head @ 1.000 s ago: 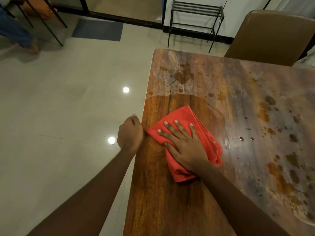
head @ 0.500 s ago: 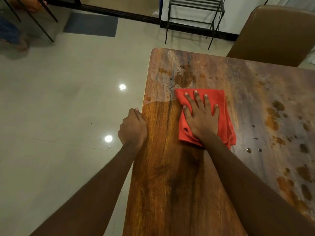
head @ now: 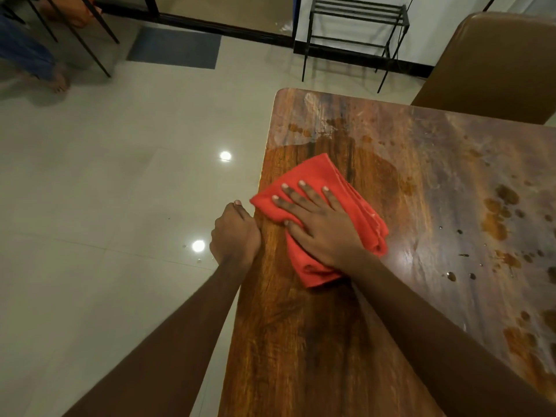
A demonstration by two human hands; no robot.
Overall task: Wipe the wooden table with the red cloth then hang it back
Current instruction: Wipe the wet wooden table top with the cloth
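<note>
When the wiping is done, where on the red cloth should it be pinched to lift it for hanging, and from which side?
Probably at the far corner of the red cloth, coming from above on the far side. That corner lies bare and flat on the wooden table, while the right hand presses flat over the middle and near folds. The left hand is closed on the table's edge, so the right would take the grip.

Red cloth (head: 323, 212) on streaked brown wooden table (head: 301, 341).
The table's grain runs dark brown through orange-brown; rusty orange blotches speckle its dull greyish right side. Brown chair (head: 496, 64), pale glossy floor (head: 105, 206), grey-blue mat (head: 174, 48).
</note>
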